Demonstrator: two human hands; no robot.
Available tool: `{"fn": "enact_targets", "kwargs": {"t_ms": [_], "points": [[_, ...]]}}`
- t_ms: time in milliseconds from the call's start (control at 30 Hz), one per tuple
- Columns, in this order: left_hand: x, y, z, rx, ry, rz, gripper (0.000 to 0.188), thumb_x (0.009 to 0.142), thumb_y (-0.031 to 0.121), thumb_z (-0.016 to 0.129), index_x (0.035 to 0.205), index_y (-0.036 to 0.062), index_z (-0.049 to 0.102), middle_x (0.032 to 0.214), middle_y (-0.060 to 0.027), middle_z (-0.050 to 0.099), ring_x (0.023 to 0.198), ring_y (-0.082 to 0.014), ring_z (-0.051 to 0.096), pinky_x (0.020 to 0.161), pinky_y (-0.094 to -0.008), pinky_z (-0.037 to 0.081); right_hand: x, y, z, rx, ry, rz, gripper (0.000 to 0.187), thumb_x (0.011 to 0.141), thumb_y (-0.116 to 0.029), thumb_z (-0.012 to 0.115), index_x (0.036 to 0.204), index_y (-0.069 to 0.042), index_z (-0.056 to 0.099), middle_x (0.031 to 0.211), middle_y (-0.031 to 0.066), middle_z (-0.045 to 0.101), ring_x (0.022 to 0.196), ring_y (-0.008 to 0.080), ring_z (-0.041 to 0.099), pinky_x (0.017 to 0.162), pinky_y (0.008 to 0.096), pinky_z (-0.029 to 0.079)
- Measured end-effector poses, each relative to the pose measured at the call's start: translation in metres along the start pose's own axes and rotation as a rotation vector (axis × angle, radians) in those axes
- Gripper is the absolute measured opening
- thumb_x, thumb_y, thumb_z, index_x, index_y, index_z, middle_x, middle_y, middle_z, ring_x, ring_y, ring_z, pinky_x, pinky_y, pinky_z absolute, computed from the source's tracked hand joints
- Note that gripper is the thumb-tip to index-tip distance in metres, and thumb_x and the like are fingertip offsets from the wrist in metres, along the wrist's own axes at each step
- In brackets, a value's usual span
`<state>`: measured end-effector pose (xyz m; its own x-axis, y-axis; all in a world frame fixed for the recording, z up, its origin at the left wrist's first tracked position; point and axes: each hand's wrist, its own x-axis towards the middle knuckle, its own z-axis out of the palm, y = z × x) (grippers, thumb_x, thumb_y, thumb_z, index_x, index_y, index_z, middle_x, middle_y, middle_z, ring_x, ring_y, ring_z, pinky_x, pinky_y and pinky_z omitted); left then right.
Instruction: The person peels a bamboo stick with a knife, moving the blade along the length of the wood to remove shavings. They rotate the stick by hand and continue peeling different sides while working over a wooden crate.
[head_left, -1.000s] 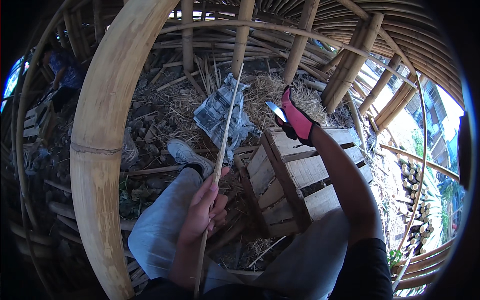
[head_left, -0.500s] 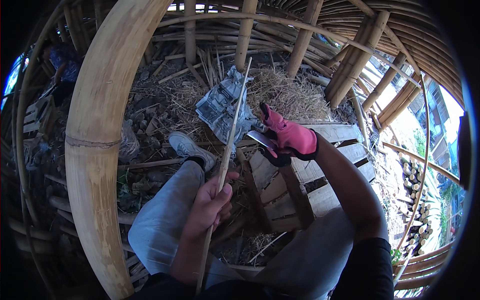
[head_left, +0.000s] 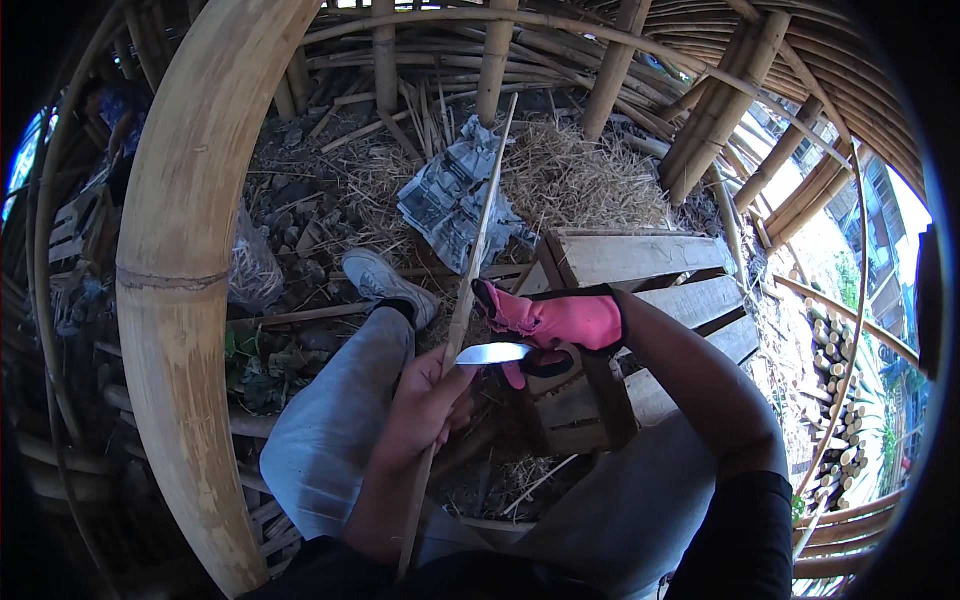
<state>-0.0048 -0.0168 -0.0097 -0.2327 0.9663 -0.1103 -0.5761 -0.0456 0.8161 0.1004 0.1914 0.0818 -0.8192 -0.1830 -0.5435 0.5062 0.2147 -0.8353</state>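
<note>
Two hands in all, left grip point(head_left: 430, 408) and right grip point(head_left: 555, 318); one knife point(head_left: 497, 353), one bamboo strip point(head_left: 462, 318).
Right of the strip: one pink-and-black glove point(head_left: 590, 320), one slatted wooden crate point(head_left: 630, 258) and, farther off, one pile of cut poles point(head_left: 835, 400), its ends too many to count. Left of the strip: one shoe point(head_left: 378, 280), one plastic bag point(head_left: 255, 270), one thick curved bamboo pole point(head_left: 175, 230) and, farthest, one other person point(head_left: 125, 125). Two trouser legs point(head_left: 340, 420), one either side of the strip; one crumpled printed paper point(head_left: 450, 195) beyond it.
</note>
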Motion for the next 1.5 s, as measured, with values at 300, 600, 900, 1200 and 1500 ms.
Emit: {"fn": "enact_targets", "kwargs": {"t_ms": [300, 600, 900, 1200, 1500], "points": [[-0.002, 0.011, -0.009, -0.063, 0.046, 0.029, 0.019, 0.104, 0.026, 0.055, 0.104, 0.0073, 0.051, 0.057, 0.0059, 0.039, 0.037, -0.0020, 0.033, 0.036, -0.0205, 0.025, -0.023, -0.005, -0.022, 0.095, 0.263, 0.031, 0.055, 0.102, -0.057, 0.045, 0.098, -0.009, 0.070, 0.070, -0.0037, 0.055, 0.057, 0.0053, 0.044, 0.053, 0.0222, 0.034], [0.000, 0.007, -0.008, -0.219, -0.007, 0.048, 0.032, 0.108, 0.038, 0.037, 0.109, 0.0083, 0.049, 0.055, 0.0042, 0.036, 0.034, -0.0046, 0.029, 0.035, -0.0214, 0.023, -0.011, 0.015, -0.040, -1.367, 0.759, -0.558, 0.021, 0.098, -0.024, 0.056, 0.112, -0.013, 0.066, 0.082, 0.0029, 0.061, 0.074, 0.0195, 0.063, 0.060, 0.0346, 0.048], [-0.002, 0.003, -0.005, -0.373, -0.067, -0.078, 0.033, 0.109, 0.040, 0.030, 0.099, 0.0118, 0.043, 0.053, 0.0025, 0.035, 0.032, -0.0073, 0.028, 0.033, -0.0230, 0.023, 0.011, -0.005, 0.017, -1.257, 0.888, -0.306, 0.030, 0.101, -0.025, 0.049, 0.126, -0.015, 0.061, 0.096, 0.0131, 0.068, 0.084, 0.0323, 0.068, 0.069, 0.0445, 0.054], [-0.006, 0.003, 0.002, -0.263, 0.025, -0.048, 0.033, 0.109, 0.040, 0.030, 0.099, 0.0111, 0.044, 0.053, 0.0022, 0.034, 0.033, -0.0081, 0.028, 0.034, -0.0236, 0.023, 0.030, -0.003, 0.017, -1.284, 0.803, -0.226, 0.038, 0.098, -0.026, 0.050, 0.133, -0.011, 0.055, 0.083, 0.0139, 0.069, 0.073, 0.0338, 0.070, 0.063, 0.0437, 0.054], [-0.009, 0.001, 0.002, -0.301, -0.022, -0.058, 0.033, 0.109, 0.040, 0.029, 0.099, 0.0117, 0.043, 0.052, 0.0022, 0.033, 0.032, -0.0084, 0.026, 0.034, -0.0236, 0.023, 0.023, 0.000, 0.014, -1.212, 0.823, -0.223, 0.038, 0.097, -0.023, 0.050, 0.132, -0.010, 0.055, 0.091, 0.0186, 0.069, 0.086, 0.0372, 0.068, 0.075, 0.0473, 0.054]]}}
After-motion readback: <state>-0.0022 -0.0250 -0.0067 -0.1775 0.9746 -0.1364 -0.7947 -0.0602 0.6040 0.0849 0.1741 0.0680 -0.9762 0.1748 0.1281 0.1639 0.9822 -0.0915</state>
